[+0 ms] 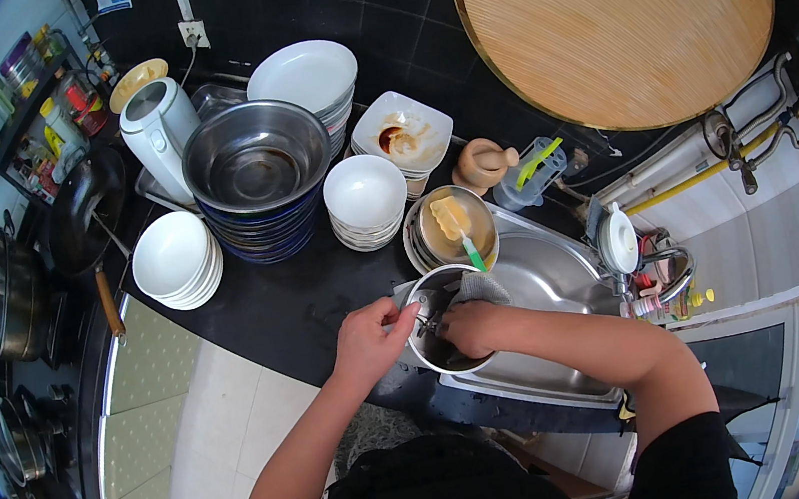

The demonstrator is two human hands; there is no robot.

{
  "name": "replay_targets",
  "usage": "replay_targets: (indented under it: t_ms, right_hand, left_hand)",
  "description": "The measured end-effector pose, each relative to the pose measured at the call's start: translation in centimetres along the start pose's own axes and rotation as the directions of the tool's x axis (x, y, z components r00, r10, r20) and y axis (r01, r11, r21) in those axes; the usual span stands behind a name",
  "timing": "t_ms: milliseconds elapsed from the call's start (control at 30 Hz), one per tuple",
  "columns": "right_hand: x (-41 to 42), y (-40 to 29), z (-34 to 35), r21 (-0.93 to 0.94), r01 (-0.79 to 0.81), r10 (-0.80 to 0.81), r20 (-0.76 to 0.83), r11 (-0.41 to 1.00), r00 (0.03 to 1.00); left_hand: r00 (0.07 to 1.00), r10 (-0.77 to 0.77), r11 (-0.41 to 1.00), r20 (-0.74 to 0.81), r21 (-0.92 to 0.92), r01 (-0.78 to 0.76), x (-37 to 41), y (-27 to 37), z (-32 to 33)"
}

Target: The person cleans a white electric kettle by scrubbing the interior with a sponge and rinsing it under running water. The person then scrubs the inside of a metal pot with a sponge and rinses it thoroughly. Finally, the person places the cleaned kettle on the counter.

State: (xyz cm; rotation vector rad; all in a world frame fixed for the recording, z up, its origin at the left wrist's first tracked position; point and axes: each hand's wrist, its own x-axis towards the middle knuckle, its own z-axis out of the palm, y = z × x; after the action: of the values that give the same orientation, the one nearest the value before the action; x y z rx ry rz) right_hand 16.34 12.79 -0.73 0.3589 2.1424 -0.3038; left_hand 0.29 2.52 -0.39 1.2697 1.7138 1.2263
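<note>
A round metal pot (438, 355) with a pale rim is held at the left edge of the sink. My left hand (373, 340) grips its left rim, thumb over the edge. Reaching inside the pot is my right hand (471, 325), bunched around a grey mesh-like cloth (486, 288) that sticks out over the far rim. Its fingertips are partly hidden. Just behind the pot stands a stack of bowls; the top metal bowl (485, 238) holds cloudy liquid and a yellow sponge brush (450, 217) with a green-and-white handle.
The steel sink (546, 268) lies under my right forearm. Stacked white bowls (173, 256), steel basins (255, 162), plates (301, 73) and a stained square dish (410, 127) line the counter. A wooden mortar (483, 166) stands behind the sink. A faucet (679, 277) is at right.
</note>
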Motion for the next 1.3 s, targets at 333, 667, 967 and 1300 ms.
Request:
replay_targets:
  t_ms: [333, 667, 967, 1300]
  right_hand:
    - [-1.0, -0.4, -1.3, -0.016, 0.023, -0.023, -0.029, 1.000, 0.999]
    - [-0.8, -0.5, -1.4, -0.009, 0.070, -0.070, 0.011, 0.997, 0.997]
    - [-0.5, -0.3, -0.8, 0.008, 0.044, -0.044, -0.018, 0.999, 0.999]
    - [-0.3, -0.4, -1.0, 0.090, -0.043, 0.033, 0.117, 0.995, 0.993]
  left_hand:
    - [1.000, -0.006, 1.000, 0.004, 0.002, 0.006, 0.1, 0.3, -0.1]
    - [0.999, -0.042, 0.999, 0.020, 0.003, 0.042, 0.1, 0.3, -0.4]
    - [0.997, -0.069, 0.998, 0.040, 0.003, 0.069, 0.1, 0.4, -0.4]
    - [0.996, -0.063, 0.998, 0.059, -0.001, 0.063, 0.1, 0.3, -0.4]
